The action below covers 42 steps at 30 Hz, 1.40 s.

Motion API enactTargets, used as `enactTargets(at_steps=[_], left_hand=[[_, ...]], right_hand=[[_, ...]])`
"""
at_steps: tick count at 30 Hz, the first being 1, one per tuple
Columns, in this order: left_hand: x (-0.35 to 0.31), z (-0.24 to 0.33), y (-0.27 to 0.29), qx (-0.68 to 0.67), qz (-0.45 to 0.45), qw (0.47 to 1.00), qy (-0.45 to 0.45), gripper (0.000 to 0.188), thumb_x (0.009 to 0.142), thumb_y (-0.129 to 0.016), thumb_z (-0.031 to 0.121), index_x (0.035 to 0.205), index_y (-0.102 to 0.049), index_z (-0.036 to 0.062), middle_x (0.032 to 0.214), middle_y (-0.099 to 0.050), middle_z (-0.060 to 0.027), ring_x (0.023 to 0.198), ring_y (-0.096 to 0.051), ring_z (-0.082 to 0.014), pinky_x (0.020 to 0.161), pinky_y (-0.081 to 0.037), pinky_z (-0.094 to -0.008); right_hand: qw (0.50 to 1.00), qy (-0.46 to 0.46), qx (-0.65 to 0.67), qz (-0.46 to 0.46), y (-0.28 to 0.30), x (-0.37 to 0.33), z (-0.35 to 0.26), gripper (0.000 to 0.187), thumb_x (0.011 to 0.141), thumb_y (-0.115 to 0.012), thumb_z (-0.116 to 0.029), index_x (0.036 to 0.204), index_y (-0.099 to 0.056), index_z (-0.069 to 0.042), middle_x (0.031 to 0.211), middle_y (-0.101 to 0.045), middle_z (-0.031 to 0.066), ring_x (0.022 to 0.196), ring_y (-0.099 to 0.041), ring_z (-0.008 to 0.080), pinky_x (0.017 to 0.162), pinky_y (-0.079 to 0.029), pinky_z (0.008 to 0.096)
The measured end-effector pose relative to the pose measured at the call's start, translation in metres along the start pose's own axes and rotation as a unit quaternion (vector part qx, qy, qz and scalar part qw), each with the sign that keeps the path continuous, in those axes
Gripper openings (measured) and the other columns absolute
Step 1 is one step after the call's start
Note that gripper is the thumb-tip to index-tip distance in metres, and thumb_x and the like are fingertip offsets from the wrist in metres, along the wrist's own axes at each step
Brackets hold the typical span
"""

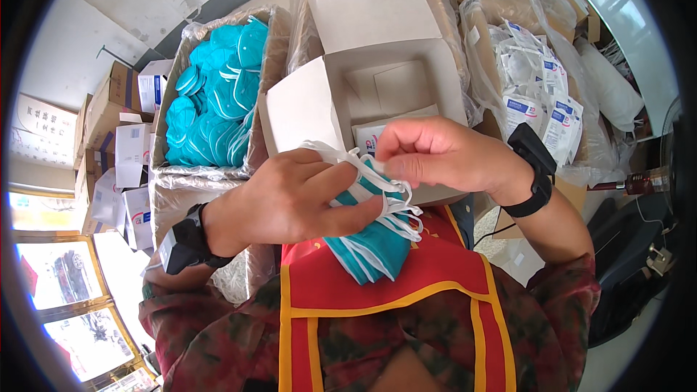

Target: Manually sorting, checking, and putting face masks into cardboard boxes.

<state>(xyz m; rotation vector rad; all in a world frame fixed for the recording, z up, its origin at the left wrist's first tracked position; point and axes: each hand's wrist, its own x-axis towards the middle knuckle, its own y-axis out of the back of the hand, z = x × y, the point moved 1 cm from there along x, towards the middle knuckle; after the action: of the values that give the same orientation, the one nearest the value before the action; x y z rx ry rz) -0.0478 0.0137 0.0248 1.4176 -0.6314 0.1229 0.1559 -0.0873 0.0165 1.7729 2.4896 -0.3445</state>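
My left hand (290,199) is closed around a small stack of teal face masks (383,247) with white edges, held over my lap. White ear loops (396,207) hang in a tangle from the stack, some between the left fingers. My right hand (446,154) pinches at these loops near the top of the stack, thumb against forefinger. Just beyond the hands, an open white cardboard box (301,105) stands with its flaps folded out. A white printed packet (420,117) lies inside it, partly hidden by my right hand.
At the left, a plastic-lined carton (263,112) holds loose teal masks (218,94). Another lined carton (475,36) at the right holds white printed packets (559,120). Small white boxes (132,152) are stacked at the far left. A fan (650,181) stands at the right edge.
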Motion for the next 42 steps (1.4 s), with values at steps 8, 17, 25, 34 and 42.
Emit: enactTargets(at_steps=[8,17,25,34,42], left_hand=[[0.005,0.001,0.002,0.014,-0.038,0.999,-0.014,0.036,0.061,-0.068,0.018,0.097,-0.064,0.0188,0.074,-0.046,0.0001,0.052,-0.049,-0.0104,0.047,-0.042,-0.0243],[0.002,0.000,0.000,0.005,-0.019,1.000,0.008,0.037,0.061,-0.069,0.017,0.098,-0.065,0.0189,0.076,-0.049,-0.0002,0.052,-0.051,-0.0106,0.046,-0.043,-0.0241],[0.000,-0.001,0.011,0.019,-0.024,0.999,0.023,0.044,0.061,-0.071,0.017,0.104,-0.066,0.0176,0.084,-0.054,-0.0068,0.054,-0.054,-0.0155,0.046,-0.045,-0.0266],[-0.012,-0.004,0.009,0.008,0.013,0.995,0.098,0.046,0.067,-0.068,0.016,0.107,-0.059,-0.0031,0.071,-0.056,-0.0068,0.054,-0.059,-0.0204,0.049,-0.050,-0.0318],[-0.048,-0.011,0.024,0.063,0.004,0.990,0.126,0.046,0.065,-0.076,0.036,0.094,-0.060,0.0042,0.067,-0.056,-0.0062,0.054,-0.060,-0.0233,0.049,-0.048,-0.0332]], right_hand=[[0.985,0.019,-0.158,-0.075,0.010,0.004,0.006,0.020,0.093,-0.061,-0.020,0.092,-0.059,0.000,0.077,-0.053,-0.0035,0.074,-0.047,0.0040,0.067,-0.041,0.0225],[0.999,-0.024,-0.040,-0.014,0.006,-0.001,-0.018,0.025,0.096,-0.057,-0.028,0.093,-0.062,-0.003,0.082,-0.057,-0.0050,0.073,-0.046,0.0023,0.065,-0.040,0.0196],[0.993,-0.046,-0.106,0.000,0.014,-0.003,-0.025,0.028,0.097,-0.053,-0.030,0.088,-0.060,-0.004,0.079,-0.060,-0.0014,0.068,-0.049,0.0059,0.060,-0.041,0.0236],[0.933,0.038,-0.356,0.010,-0.014,-0.047,-0.034,0.023,0.095,-0.053,-0.025,0.086,-0.055,-0.004,0.072,-0.057,0.0180,0.065,-0.056,0.0393,0.055,-0.042,0.0438],[0.905,-0.014,-0.425,0.020,-0.013,-0.114,-0.045,0.016,0.090,-0.059,-0.020,0.083,-0.056,-0.006,0.067,-0.054,0.0107,0.064,-0.057,0.0321,0.053,-0.041,0.0397]])
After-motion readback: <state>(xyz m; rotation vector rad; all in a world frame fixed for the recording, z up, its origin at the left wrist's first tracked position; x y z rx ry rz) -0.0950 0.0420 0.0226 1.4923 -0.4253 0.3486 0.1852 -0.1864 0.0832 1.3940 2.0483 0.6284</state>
